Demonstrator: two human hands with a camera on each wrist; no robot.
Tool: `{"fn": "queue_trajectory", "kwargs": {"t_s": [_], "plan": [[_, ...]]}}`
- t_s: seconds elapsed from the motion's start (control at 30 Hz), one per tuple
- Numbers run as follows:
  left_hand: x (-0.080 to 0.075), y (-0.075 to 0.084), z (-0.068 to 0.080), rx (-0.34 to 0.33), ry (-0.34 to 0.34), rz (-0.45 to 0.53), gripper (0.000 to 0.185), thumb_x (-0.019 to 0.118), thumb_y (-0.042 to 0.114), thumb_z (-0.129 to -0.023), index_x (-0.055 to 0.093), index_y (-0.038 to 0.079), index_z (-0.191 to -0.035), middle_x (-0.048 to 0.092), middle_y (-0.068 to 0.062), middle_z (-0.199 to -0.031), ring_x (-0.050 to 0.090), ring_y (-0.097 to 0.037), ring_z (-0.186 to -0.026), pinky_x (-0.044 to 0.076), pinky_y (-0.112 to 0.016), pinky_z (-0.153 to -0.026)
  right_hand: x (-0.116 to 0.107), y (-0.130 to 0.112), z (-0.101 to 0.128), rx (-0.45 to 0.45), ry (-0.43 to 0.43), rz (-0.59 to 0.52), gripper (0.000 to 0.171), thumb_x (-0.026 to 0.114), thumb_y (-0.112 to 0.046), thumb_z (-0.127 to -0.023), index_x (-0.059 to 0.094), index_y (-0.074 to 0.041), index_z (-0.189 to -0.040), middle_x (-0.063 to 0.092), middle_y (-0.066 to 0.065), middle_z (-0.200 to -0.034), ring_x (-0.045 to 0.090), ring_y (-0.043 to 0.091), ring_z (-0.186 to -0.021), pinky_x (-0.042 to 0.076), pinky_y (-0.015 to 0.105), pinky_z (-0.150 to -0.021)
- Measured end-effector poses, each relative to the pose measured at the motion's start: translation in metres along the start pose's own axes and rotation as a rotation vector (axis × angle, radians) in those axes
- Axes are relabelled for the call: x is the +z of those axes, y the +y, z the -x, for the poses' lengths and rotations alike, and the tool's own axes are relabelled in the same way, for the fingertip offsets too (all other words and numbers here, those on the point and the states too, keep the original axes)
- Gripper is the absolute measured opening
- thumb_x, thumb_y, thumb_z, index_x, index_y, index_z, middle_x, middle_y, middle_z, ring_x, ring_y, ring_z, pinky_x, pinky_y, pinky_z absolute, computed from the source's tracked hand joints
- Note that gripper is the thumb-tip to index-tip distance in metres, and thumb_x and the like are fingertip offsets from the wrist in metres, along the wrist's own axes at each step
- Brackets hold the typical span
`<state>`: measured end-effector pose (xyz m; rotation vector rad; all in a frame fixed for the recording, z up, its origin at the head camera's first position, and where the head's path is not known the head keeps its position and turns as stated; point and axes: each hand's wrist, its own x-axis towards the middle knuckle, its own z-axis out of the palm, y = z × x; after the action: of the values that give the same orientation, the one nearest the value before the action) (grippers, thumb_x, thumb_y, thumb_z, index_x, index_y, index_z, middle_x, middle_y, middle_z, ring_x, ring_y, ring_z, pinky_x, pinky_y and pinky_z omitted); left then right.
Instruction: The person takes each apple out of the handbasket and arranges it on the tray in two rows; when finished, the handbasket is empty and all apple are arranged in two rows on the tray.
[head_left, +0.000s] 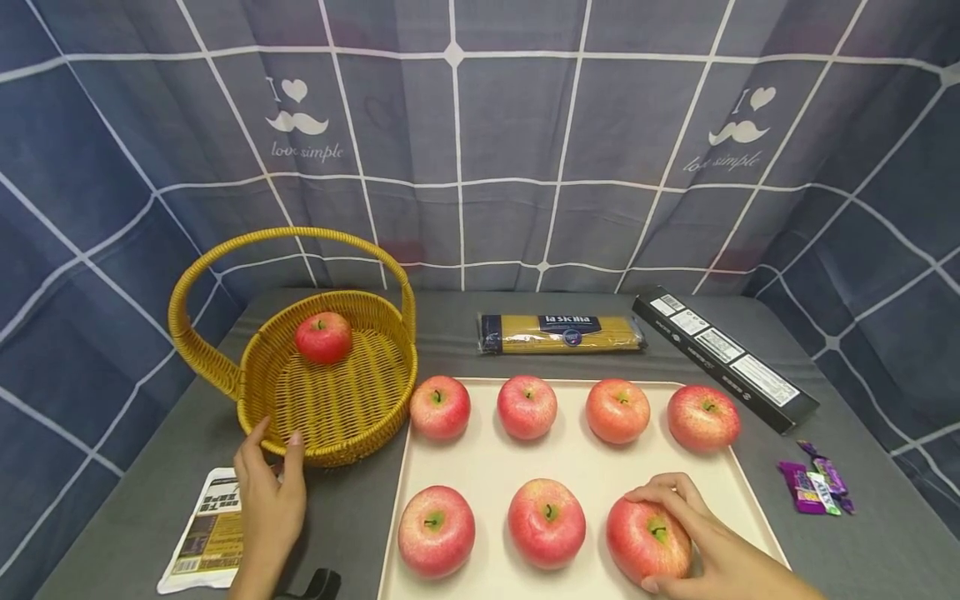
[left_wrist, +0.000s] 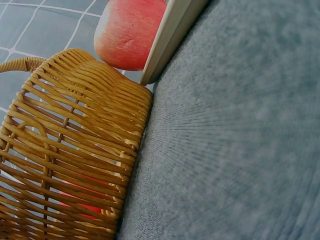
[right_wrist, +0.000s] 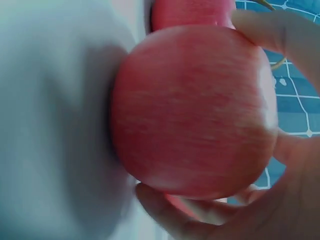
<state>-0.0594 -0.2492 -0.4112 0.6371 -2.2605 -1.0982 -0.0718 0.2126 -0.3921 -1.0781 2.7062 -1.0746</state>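
Observation:
At the tray's front right, my right hand (head_left: 701,542) grips a red apple (head_left: 647,540) from above, thumb on the near side and fingers on the far side. The right wrist view shows this apple (right_wrist: 195,112) close up, between thumb and fingertips (right_wrist: 155,197). My left hand (head_left: 272,496) touches the near rim of a yellow wicker basket (head_left: 405,392) with thumb and finger spread apart. One red apple (head_left: 324,337) lies inside that basket, toward its back. In the left wrist view the basket's woven side (left_wrist: 75,140) shows, but the left fingers do not.
A cream tray (head_left: 480,462) bears several more apples (head_left: 547,523) in two rows. Behind it lie a spaghetti pack (head_left: 570,333) and a long black box (head_left: 723,358). Purple-wrapped sweets (head_left: 813,487) lie at right. A white-and-brown pouch (head_left: 206,537) is beside my left hand.

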Motion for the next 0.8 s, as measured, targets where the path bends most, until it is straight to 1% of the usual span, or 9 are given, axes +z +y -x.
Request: {"fn": "queue_trajectory", "kwargs": {"t_s": [0.07, 0.13, 0.2, 0.3, 0.37, 0.43, 0.57, 0.67, 0.8], "plan": [[0.0, 0.0, 0.0, 0.008, 0.012, 0.004, 0.05, 0.042, 0.028, -0.095, 0.028, 0.007, -0.138, 0.031, -0.024, -0.13, 0.039, -0.027, -0.096, 0.029, -0.028, -0.075, -0.002, -0.002, 0.001, 0.055, -0.034, 0.003, 0.07, 0.079, -0.034, -0.066, 0.044, -0.024, -0.126, 0.033, -0.011, -0.118, 0.04, -0.005, -0.102, 0.042, 0.014, -0.077], [0.0, 0.0, 0.0, 0.014, 0.013, 0.004, 0.05, 0.042, 0.028, -0.095, 0.028, 0.007, -0.138, 0.031, -0.024, -0.13, 0.039, -0.028, -0.097, 0.029, -0.028, -0.076, -0.005, -0.002, 0.001, 0.059, -0.039, 0.015, 0.077, 0.08, -0.036, -0.064, 0.042, -0.022, -0.13, 0.033, -0.009, -0.123, 0.041, -0.005, -0.104, 0.043, 0.016, -0.076], [0.001, 0.0, 0.0, 0.016, 0.01, 0.001, 0.05, 0.042, 0.028, -0.095, 0.027, 0.007, -0.139, 0.031, -0.024, -0.129, 0.039, -0.029, -0.097, 0.029, -0.029, -0.075, -0.01, -0.003, 0.0, 0.036, -0.029, 0.043, 0.082, 0.08, -0.036, -0.064, 0.04, -0.018, -0.133, 0.032, -0.007, -0.128, 0.037, -0.006, -0.11, 0.043, 0.016, -0.077], [0.001, 0.001, 0.001, 0.012, 0.008, -0.004, 0.05, 0.042, 0.027, -0.095, 0.027, 0.007, -0.139, 0.032, -0.024, -0.128, 0.038, -0.029, -0.096, 0.029, -0.028, -0.075, -0.022, -0.006, -0.011, -0.047, 0.013, 0.095, 0.085, 0.08, -0.032, -0.064, 0.038, -0.013, -0.135, 0.033, 0.0, -0.133, 0.034, -0.006, -0.117, 0.044, 0.019, -0.082], [0.001, 0.001, 0.001, 0.009, 0.01, -0.006, 0.05, 0.042, 0.027, -0.095, 0.028, 0.007, -0.139, 0.032, -0.023, -0.128, 0.038, -0.028, -0.095, 0.028, -0.027, -0.074, -0.031, -0.011, -0.023, -0.065, 0.041, 0.141, 0.081, 0.079, -0.031, -0.066, 0.039, -0.015, -0.134, 0.036, -0.001, -0.133, 0.039, -0.005, -0.116, 0.044, 0.022, -0.083], [0.001, 0.001, 0.001, 0.007, 0.012, -0.007, 0.05, 0.041, 0.027, -0.095, 0.028, 0.007, -0.138, 0.032, -0.023, -0.128, 0.038, -0.029, -0.095, 0.027, -0.027, -0.073, -0.039, -0.017, -0.04, -0.074, 0.062, 0.169, 0.076, 0.078, -0.03, -0.068, 0.041, -0.018, -0.133, 0.04, -0.003, -0.132, 0.047, 0.001, -0.11, 0.045, 0.027, -0.084], [0.001, 0.001, 0.001, -0.001, 0.004, -0.011, 0.051, 0.041, 0.028, -0.095, 0.027, 0.007, -0.139, 0.03, -0.024, -0.131, 0.038, -0.033, -0.101, 0.028, -0.029, -0.075, -0.047, -0.036, -0.084, -0.058, 0.035, 0.154, 0.062, 0.07, -0.034, -0.077, 0.041, -0.029, -0.131, 0.043, -0.01, -0.129, 0.051, 0.008, -0.109, 0.047, 0.034, -0.085], [0.001, 0.0, 0.001, -0.009, -0.006, -0.013, 0.051, 0.04, 0.029, -0.095, 0.026, 0.008, -0.139, 0.029, -0.025, -0.133, 0.036, -0.036, -0.108, 0.029, -0.032, -0.078, -0.042, -0.05, -0.124, -0.109, -0.035, 0.08, 0.055, 0.064, -0.038, -0.082, 0.041, -0.029, -0.131, 0.044, -0.011, -0.13, 0.048, 0.008, -0.114, 0.045, 0.037, -0.089], [0.001, 0.001, 0.0, -0.008, -0.012, -0.007, 0.051, 0.04, 0.029, -0.095, 0.025, 0.008, -0.14, 0.027, -0.025, -0.135, 0.034, -0.038, -0.114, 0.031, -0.038, -0.08, -0.022, -0.067, -0.184, -0.207, -0.131, 0.009, 0.055, 0.061, -0.039, -0.084, 0.041, -0.024, -0.134, 0.046, -0.008, -0.132, 0.047, 0.008, -0.117, 0.041, 0.034, -0.096]]}}
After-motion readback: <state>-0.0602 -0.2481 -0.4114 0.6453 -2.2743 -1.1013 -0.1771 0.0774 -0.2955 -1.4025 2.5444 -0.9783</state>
